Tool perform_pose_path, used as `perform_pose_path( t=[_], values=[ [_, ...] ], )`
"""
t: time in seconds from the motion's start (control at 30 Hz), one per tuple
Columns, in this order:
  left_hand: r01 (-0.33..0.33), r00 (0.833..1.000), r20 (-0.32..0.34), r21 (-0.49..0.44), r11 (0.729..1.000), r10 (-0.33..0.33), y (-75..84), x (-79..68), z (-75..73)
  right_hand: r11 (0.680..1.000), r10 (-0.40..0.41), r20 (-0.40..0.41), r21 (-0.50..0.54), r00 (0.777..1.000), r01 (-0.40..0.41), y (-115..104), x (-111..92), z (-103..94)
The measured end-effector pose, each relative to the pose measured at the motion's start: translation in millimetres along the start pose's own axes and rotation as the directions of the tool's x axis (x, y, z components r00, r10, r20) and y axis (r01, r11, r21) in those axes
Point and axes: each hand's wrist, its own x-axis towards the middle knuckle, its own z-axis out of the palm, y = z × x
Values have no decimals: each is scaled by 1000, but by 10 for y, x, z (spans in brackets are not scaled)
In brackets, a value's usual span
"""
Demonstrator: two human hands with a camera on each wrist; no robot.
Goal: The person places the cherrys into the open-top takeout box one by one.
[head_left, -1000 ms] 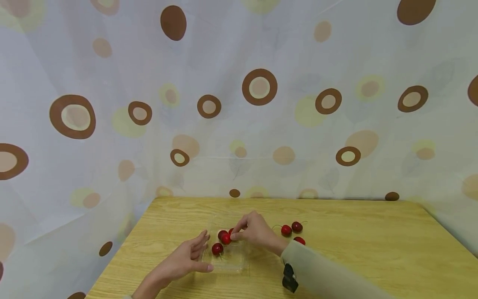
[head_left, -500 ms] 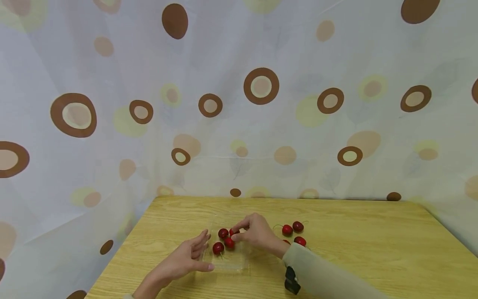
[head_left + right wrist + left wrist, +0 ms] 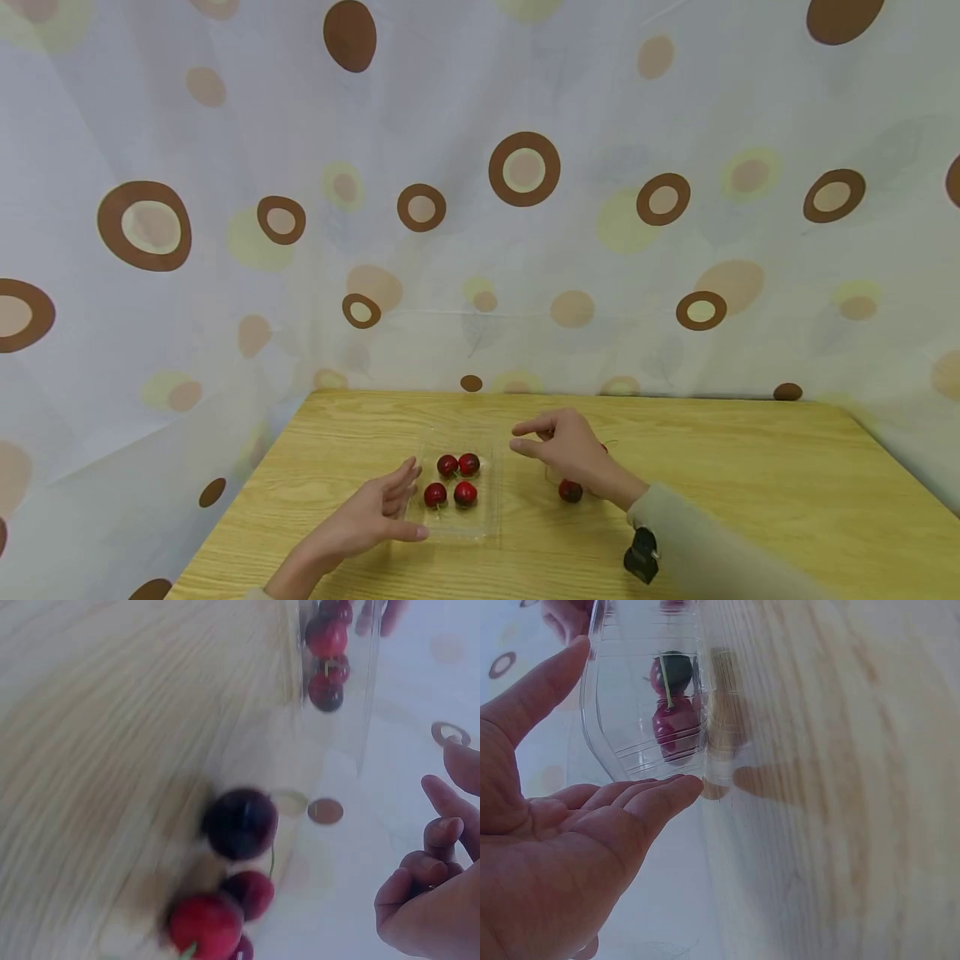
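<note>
A clear plastic box sits on the table with several dark red cherries inside, two at the back and two in front. My left hand is at the box's left side, thumb spread from the fingers; in the left wrist view its fingertips are against or very near the box wall. To the right of the box hovers my right hand, thumb and index finger apart with nothing between them, the other fingers curled in. Below it lies a loose cherry; more cherries show in the right wrist view, mostly hidden by the hand in the head view.
The wooden table extends to the right and in front of the box. A patterned curtain hangs behind and at the sides. A dark device is strapped at the right wrist.
The right hand has let go of a cherry inside the box and moved right, over the loose cherries. Cherries in the box have shifted apart. The left hand has stayed put.
</note>
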Motion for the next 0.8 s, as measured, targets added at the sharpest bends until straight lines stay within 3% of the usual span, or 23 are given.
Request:
perform_pose_path(
  t=[0.13, 0.4, 0.8],
  values=[
    [6, 1000, -2, -2, 1000, -6, -9, 2, 0, 999, 3, -20, -48, 1000, -4, 72, -108, -247],
    [0, 1000, 2, -6, 1000, 0, 5, -12, 0, 993, 88, -43, -78, 995, -91, 284, -368, -633],
    [2, 1000, 3, 2, 1000, -2, 40, -21, 6, 984, 161, 4, -79, 987, -160, 685, -653, -866]
  ],
)
